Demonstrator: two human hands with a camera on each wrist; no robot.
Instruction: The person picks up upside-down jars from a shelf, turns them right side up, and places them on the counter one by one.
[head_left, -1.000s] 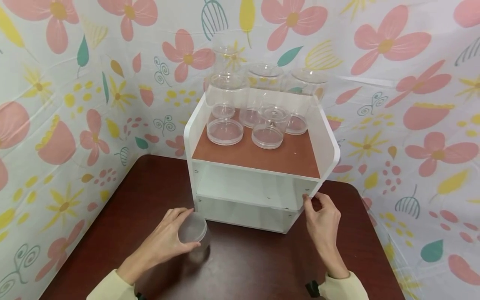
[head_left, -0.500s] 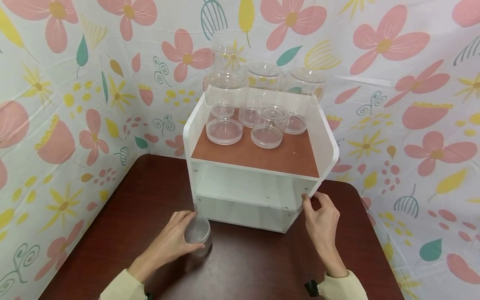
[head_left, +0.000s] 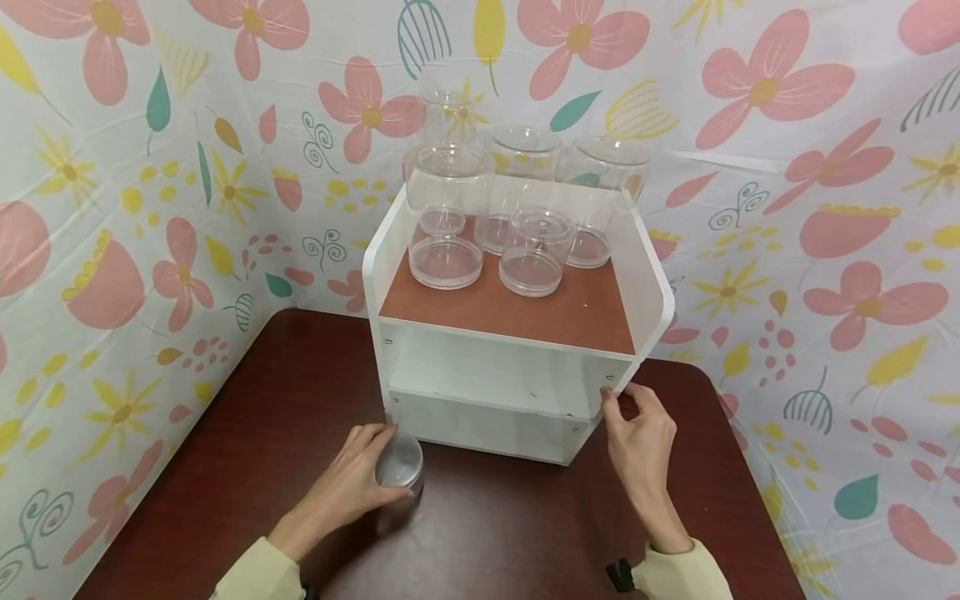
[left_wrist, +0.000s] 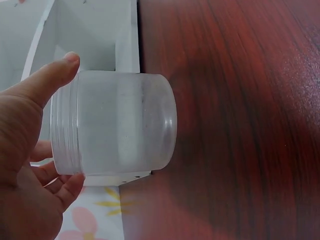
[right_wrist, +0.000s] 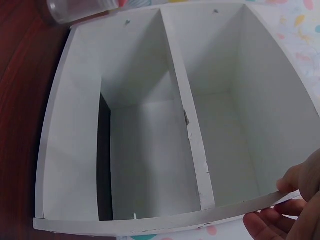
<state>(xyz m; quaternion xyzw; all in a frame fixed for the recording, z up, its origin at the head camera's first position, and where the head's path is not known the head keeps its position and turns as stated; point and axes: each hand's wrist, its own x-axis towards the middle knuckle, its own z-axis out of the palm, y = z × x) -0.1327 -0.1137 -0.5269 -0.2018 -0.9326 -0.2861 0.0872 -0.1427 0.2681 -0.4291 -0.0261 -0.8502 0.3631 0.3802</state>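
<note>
My left hand (head_left: 348,479) grips a clear, slightly cloudy plastic jar (head_left: 400,462) round its top, near the left front corner of a white shelf unit (head_left: 480,425). In the left wrist view the jar (left_wrist: 120,122) stands upright just over or on the table; I cannot tell whether its base touches. The thumb and fingers hold its ridged neck from opposite sides. My right hand (head_left: 643,442) pinches the front edge of the unit's right side panel. In the right wrist view, thumb and fingers of that hand (right_wrist: 300,200) lie on either side of the panel.
Several clear jars, including a small front jar (head_left: 531,271) and a taller left one (head_left: 446,262), stand on the unit's brown top (head_left: 450,308). Below are two open white compartments. A dark reddish table (head_left: 247,433) lies underneath, with a flowered cloth (head_left: 225,100) behind.
My left hand and the jar have moved a little to the right and appear lower, by the unit's left front corner. My right hand keeps the same hold on the side panel.
</note>
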